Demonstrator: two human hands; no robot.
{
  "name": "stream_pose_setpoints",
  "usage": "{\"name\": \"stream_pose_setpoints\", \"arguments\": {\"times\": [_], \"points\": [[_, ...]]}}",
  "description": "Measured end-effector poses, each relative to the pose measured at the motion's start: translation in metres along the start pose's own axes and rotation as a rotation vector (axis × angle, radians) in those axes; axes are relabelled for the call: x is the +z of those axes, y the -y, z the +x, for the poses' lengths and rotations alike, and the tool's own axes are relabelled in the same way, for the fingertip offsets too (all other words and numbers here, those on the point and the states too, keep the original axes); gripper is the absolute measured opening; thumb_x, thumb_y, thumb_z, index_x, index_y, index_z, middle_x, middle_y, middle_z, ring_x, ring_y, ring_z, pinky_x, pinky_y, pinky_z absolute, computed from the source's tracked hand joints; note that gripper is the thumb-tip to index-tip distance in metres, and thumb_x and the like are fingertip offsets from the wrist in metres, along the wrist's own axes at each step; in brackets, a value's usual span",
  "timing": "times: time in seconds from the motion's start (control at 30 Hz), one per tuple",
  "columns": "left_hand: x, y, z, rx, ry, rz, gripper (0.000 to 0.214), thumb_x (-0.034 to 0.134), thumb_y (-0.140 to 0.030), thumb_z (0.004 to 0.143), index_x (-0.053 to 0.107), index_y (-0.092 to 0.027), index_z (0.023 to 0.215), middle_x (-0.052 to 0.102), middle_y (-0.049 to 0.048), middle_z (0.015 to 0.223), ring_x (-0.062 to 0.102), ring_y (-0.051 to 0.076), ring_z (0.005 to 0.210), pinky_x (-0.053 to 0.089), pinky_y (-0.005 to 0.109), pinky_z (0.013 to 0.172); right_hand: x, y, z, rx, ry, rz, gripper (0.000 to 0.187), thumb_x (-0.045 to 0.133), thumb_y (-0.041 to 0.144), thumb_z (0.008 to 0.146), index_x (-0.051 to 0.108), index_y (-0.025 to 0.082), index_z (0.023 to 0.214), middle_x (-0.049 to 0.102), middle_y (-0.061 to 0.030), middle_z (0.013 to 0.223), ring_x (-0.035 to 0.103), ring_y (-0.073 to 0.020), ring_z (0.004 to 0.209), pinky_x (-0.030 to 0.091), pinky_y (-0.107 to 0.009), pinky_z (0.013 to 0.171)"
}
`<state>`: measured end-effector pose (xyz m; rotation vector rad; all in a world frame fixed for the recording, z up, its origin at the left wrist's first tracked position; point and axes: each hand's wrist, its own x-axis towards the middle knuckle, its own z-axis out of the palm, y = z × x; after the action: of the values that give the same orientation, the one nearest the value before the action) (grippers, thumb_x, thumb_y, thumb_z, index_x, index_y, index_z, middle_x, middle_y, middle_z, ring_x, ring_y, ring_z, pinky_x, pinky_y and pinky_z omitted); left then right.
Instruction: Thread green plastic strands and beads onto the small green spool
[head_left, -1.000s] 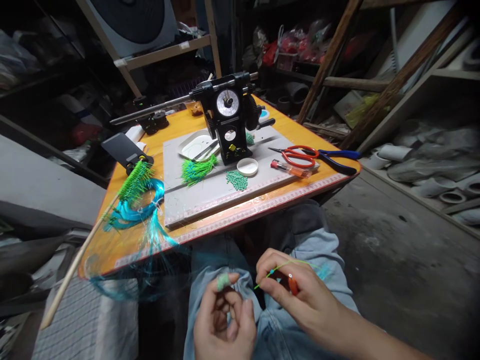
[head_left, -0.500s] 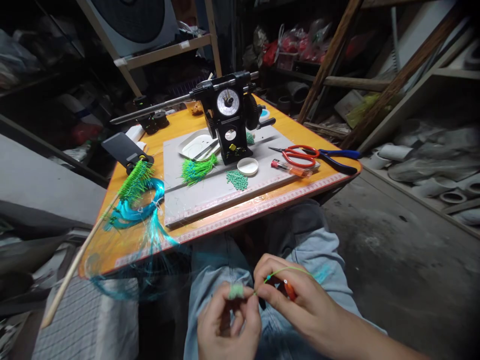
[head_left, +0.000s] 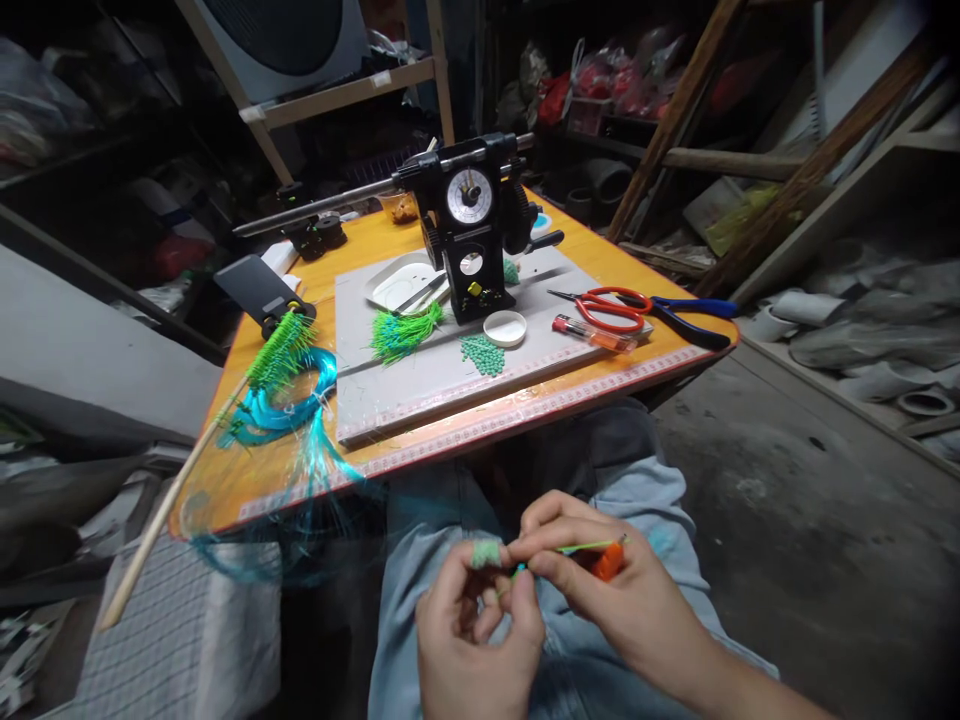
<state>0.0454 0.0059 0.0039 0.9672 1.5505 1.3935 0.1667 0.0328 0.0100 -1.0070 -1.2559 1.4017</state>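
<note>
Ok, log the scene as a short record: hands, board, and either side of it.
Left hand: fingertips at the green strand, grip unclear
Right hand: pinching the strand, orange item tucked inside
On grey board: black dial machine, green beads, white cap
Left of board: blue coil, green tufts on stick
Board's right edge: red-handled scissors, blue-and-black pliers

L hand point(head_left: 480, 630) cut at btm, green strand point(head_left: 586, 547) partly hidden by R hand point(head_left: 619, 595)

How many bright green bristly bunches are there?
2 in view: one bunch on the grey board, another bunch on the wooden stick at left. Others may be hidden.
</note>
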Motion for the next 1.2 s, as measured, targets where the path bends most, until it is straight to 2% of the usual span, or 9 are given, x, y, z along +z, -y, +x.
{"name": "stream_pose_setpoints", "arguments": {"times": [0.07,0.2,0.4,0.5,0.6,0.8,0.97,1.13,1.2], "points": [[0.001,0.004,-0.001,0.037,0.016,0.054,0.008,0.067,-0.019,0.068,0.059,-0.019,0.065,0.054,-0.0039,0.057,0.050,0.007,0.044,0.041,0.011,0.038,0.001,0.001,-0.001,0.004,0.013,0.019,0.013,0.064,0.025,0.088,0.076,0.022,0.085,0.062,-0.0033,0.086,0.058,-0.0097,0.067,0.048,-0.020,0.060],[0.001,0.008,-0.005,0.139,0.047,0.158,0.009,0.064,-0.018,0.072,0.056,-0.021,0.068,0.056,-0.0029,0.057,0.053,0.009,0.044,0.043,0.014,0.036,0.004,-0.001,-0.005,0.114,0.005,0.163,0.018,0.062,0.032,0.089,0.072,0.019,0.080,0.058,-0.0022,0.084,0.050,-0.0040,0.046,0.035,-0.014,0.036],[-0.001,0.005,-0.005,0.192,-0.013,0.172,0.009,0.063,-0.017,0.069,0.058,-0.021,0.064,0.058,-0.0015,0.060,0.052,0.009,0.044,0.040,0.013,0.034,0.003,-0.005,-0.005,0.171,-0.034,0.265,0.020,0.064,0.036,0.086,0.067,0.017,0.079,0.054,-0.0016,0.086,0.051,-0.0035,0.044,0.033,-0.013,0.033],[-0.002,0.002,-0.004,0.145,-0.009,0.132,0.008,0.064,-0.018,0.070,0.060,-0.020,0.064,0.057,-0.0030,0.057,0.045,0.006,0.039,0.039,0.013,0.035,0.002,-0.005,-0.004,0.238,0.021,0.327,0.019,0.066,0.037,0.084,0.069,0.020,0.091,0.054,-0.0017,0.088,0.047,-0.0020,0.043,0.030,-0.012,0.031],[-0.001,-0.002,-0.003,0.080,-0.003,0.088,0.007,0.065,-0.021,0.070,0.061,-0.020,0.063,0.055,-0.0042,0.054,0.039,0.005,0.037,0.036,0.014,0.036,0.002,-0.004,-0.004,0.273,0.083,0.353,0.022,0.069,0.036,0.083,0.070,0.021,0.099,0.054,-0.0011,0.088,0.041,0.0001,0.044,0.027,-0.012,0.033],[-0.004,-0.003,-0.005,0.013,0.032,0.067,0.018,0.070,-0.016,0.062,0.066,-0.019,0.080,0.052,-0.0074,0.050,0.026,0.002,0.035,0.020,0.014,0.036,0.000,-0.008,0.000,0.157,-0.016,0.233,0.017,0.068,0.032,0.084,0.072,0.017,0.076,0.055,0.0000,0.081,0.036,0.0000,0.042,0.023,-0.016,0.035],[-0.015,0.004,-0.007,-0.068,0.003,0.001,0.006,0.070,-0.022,0.067,0.066,-0.019,0.070,0.054,-0.0054,0.051,0.033,0.003,0.038,0.026,0.012,0.038,-0.004,-0.010,0.001,0.124,-0.062,0.159,0.018,0.070,0.033,0.083,0.073,0.017,0.074,0.057,-0.0014,0.081,0.036,-0.0025,0.045,0.024,-0.018,0.036],[-0.015,0.002,-0.007,-0.102,-0.020,-0.082,0.012,0.074,-0.023,0.066,0.063,-0.019,0.063,0.056,-0.0046,0.052,0.040,0.003,0.041,0.033,0.010,0.040,-0.002,-0.006,0.000,0.156,0.078,0.128,0.024,0.072,0.037,0.080,0.073,0.021,0.097,0.056,-0.0027,0.089,0.051,-0.0094,0.065,0.039,-0.020,0.052],[-0.013,0.002,-0.006,-0.107,-0.024,-0.116,0.013,0.075,-0.022,0.065,0.063,-0.019,0.063,0.057,-0.0042,0.053,0.045,0.004,0.044,0.036,0.009,0.042,0.000,-0.004,-0.001,0.149,0.112,0.087,0.019,0.071,0.035,0.082,0.072,0.020,0.094,0.058,-0.0023,0.087,0.053,-0.0114,0.071,0.041,-0.021,0.060]]}}
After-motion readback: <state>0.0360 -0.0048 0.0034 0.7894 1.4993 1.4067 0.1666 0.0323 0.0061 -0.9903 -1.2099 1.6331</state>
